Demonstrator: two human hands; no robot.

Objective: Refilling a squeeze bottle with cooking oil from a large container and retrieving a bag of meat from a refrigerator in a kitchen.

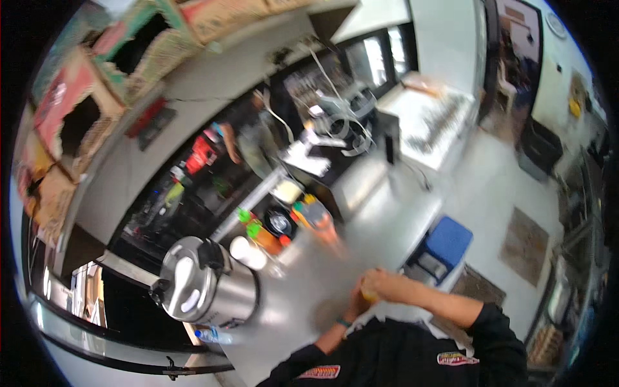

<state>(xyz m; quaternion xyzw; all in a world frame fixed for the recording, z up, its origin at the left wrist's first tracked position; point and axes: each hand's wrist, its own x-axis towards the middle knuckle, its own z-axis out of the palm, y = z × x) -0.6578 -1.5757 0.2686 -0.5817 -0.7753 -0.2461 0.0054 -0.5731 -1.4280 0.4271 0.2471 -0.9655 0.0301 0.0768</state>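
Observation:
My left hand (358,304) and my right hand (383,284) meet in front of my chest, over the near edge of the stainless steel counter (295,309). Between them shows a small yellow item (370,295). Both hands close around it; fingers and blur hide most of its shape. A dark band circles my left wrist. Beyond my hands, squeeze bottles (316,217) with coloured caps and an orange sauce bottle (267,240) with a green cap stand on the counter. White cups (248,252) are grouped beside them.
At the left stands a large lidded stainless steel pot (227,285) with a white utensil (182,278) on its lid. A water bottle (213,335) lies near it. A blue container (449,242) sits low on the right. Cardboard boxes (227,19) fill an overhead shelf. Cables hang by the window.

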